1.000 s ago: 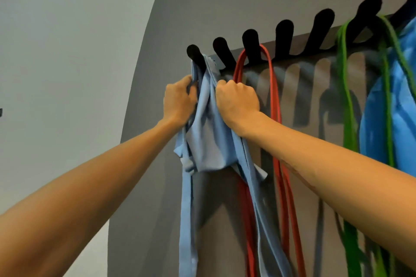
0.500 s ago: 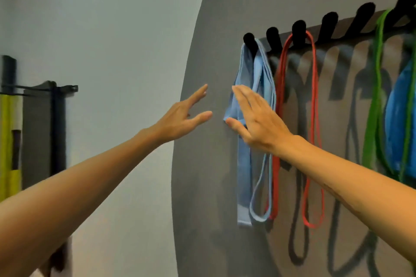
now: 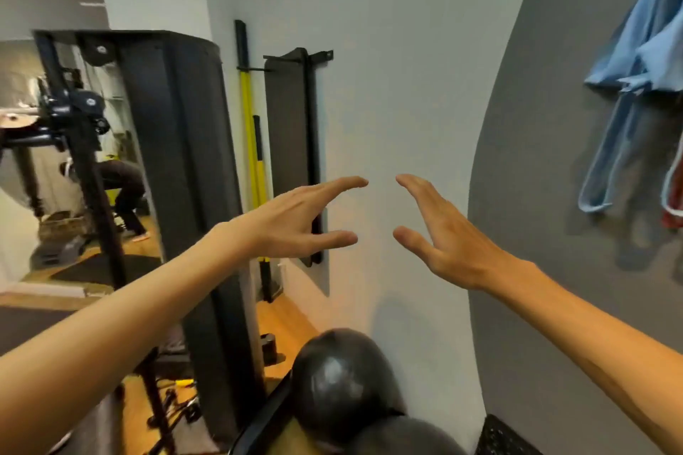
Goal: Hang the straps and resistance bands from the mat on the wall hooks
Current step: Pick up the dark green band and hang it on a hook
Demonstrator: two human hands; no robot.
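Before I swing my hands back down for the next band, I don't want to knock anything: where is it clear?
Free: between left hand and right hand, before the pale wall. Crowded: black balls below, dark rack left, blue strap right.

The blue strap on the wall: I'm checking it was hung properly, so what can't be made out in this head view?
- Hooks: out of view beyond the top right corner, so what the blue strap hangs from cannot be seen.
- Red band: only a sliver shows, cut off by the right edge.
- Mat and any remaining straps: not in view.
- Left hand and right hand: both open and empty, away from the strap.
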